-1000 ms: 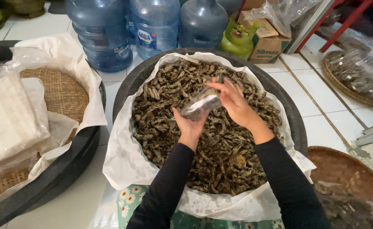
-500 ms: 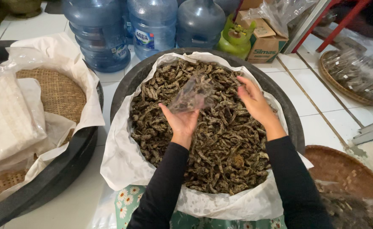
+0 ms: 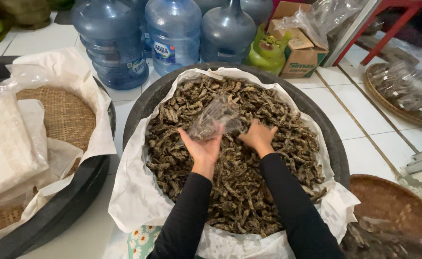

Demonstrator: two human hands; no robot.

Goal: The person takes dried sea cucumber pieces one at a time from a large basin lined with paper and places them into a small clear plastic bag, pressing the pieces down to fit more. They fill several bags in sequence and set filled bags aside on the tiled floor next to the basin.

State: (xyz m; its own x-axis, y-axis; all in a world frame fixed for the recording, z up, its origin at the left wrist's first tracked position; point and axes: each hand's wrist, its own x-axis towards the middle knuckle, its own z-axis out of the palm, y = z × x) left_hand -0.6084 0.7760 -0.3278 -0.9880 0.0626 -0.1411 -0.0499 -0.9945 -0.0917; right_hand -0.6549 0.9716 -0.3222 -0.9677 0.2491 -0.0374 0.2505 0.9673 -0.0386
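The small clear plastic bag (image 3: 216, 121) looks very light, thin and floppy, so it is best held by its open edge, or it may fold shut. The left hand (image 3: 202, 146) pinches its lower edge, so the bag sits just above that hand. The right hand (image 3: 257, 136) is curled down into the dry brown strips (image 3: 240, 192) filling the big lined basin (image 3: 333, 144), just beside the bag.
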